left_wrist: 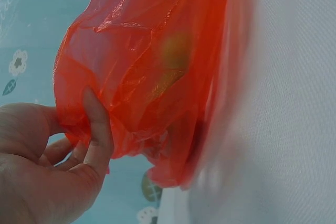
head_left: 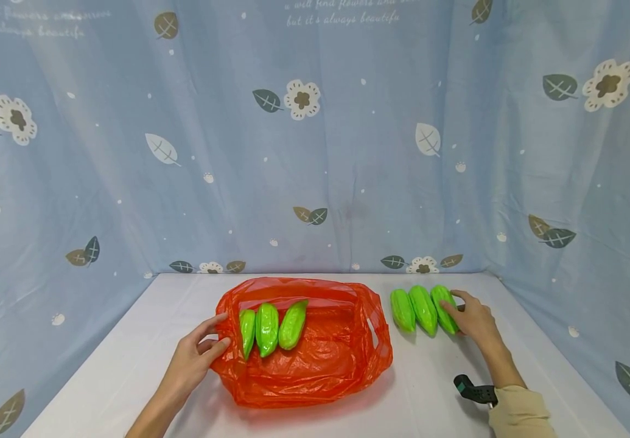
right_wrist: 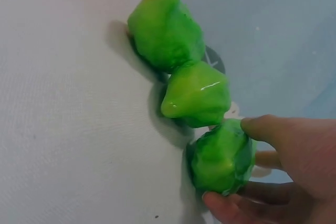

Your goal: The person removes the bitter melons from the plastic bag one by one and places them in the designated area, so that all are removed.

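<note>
A red plastic bag [head_left: 315, 365] lies spread with its mouth facing up. My left hand [head_left: 190, 360] pinches the bag's left rim between thumb and fingers; the left wrist view shows the thin film [left_wrist: 126, 40] bunched there. Inside the bag, toward its left side, lie three shiny green bitter melons [head_left: 267, 330]. Three more stand in a row right of the bag: a left one [head_left: 403, 311], a middle one [head_left: 423, 309] and a right one [head_left: 443, 302]. With thumb and fingers around it, my right hand [head_left: 478, 320] grips that right bitter melon [right_wrist: 220, 158].
Everything sits on a white-covered table [head_left: 424, 389]. A blue patterned curtain [head_left: 347, 158] encloses the back and both sides. A black strap-mounted device [head_left: 473, 389] juts from the right wrist beside a beige sleeve [head_left: 520, 413].
</note>
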A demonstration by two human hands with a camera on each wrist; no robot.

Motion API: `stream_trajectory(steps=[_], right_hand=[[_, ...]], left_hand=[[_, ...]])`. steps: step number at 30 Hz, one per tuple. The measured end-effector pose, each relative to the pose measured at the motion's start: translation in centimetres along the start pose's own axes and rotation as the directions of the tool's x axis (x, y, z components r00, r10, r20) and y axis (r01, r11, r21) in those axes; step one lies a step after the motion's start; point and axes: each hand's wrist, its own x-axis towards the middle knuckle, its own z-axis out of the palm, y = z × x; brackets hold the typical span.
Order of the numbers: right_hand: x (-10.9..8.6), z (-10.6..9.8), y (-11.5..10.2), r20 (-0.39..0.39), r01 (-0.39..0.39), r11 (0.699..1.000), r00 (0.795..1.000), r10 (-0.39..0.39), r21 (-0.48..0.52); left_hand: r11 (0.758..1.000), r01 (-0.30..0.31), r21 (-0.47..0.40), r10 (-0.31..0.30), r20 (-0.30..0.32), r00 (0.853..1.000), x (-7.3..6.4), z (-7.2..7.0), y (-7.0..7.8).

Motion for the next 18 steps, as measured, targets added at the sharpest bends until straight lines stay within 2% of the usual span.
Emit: stream_trajectory(steps=[8,18], right_hand=[[0.04,0.22,0.11,-0.019,0.000,1.000,1.000,0.000,-0.008],[-0.20,-0.02,-0.18,0.001,0.000,1.000,1.000,0.000,-0.023]], left_hand=[[1.000,-0.004,-0.001,0.004,0.003,1.000,0.01,-0.01,-0.05],[1.000,0.001,-0.001,-0.001,0.005,1.000,0.05,-0.03,-0.12]])
